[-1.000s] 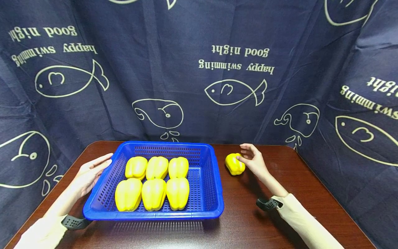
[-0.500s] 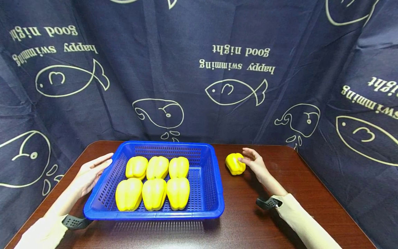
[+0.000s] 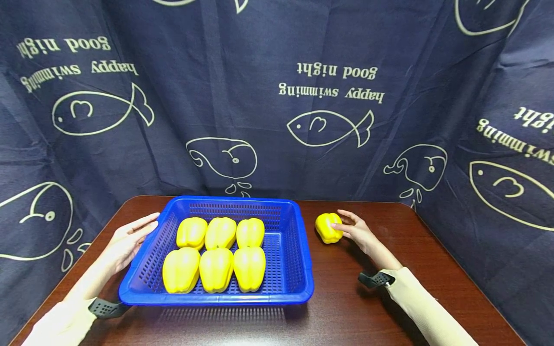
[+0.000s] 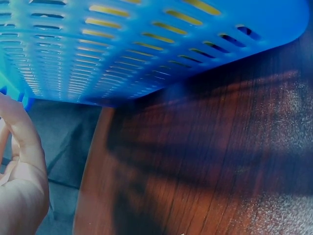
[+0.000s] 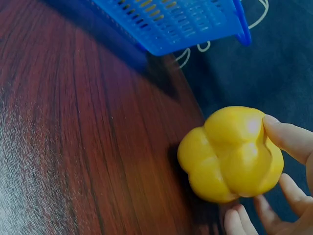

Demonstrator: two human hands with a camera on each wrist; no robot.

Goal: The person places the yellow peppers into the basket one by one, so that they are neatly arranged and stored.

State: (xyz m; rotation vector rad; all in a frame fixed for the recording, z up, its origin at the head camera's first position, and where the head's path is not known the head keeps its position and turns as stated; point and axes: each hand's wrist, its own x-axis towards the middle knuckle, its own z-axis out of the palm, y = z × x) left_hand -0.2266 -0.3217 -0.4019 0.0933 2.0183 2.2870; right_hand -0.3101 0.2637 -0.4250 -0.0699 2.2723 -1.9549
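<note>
A yellow bell pepper (image 3: 327, 228) lies on the table to the right of the blue basket (image 3: 215, 300). My right hand (image 3: 361, 235) is at its right side, the thumb on the pepper and the other fingers loosely spread. In the right wrist view the thumb rests on the side of the pepper (image 5: 230, 154), with fingertips near its lower edge. My left hand (image 3: 125, 245) is at the basket's left rim, fingers fairly straight. Inside the basket several yellow bell peppers (image 3: 216, 270) sit in two rows. The left wrist view shows the basket's slotted wall (image 4: 132, 44) above the hand (image 4: 24, 166).
The brown wooden table (image 3: 346, 312) ends at a dark blue curtain (image 3: 268, 120) printed with fish and whales, which hangs behind and at both sides. Bare basket floor (image 3: 272, 264) shows right of the peppers inside. Each wrist wears a dark band (image 3: 375, 279).
My right hand has come slightly down and toward me beside the lone pepper, its fingers lower than before. The pepper, basket and left hand have stayed in place.
</note>
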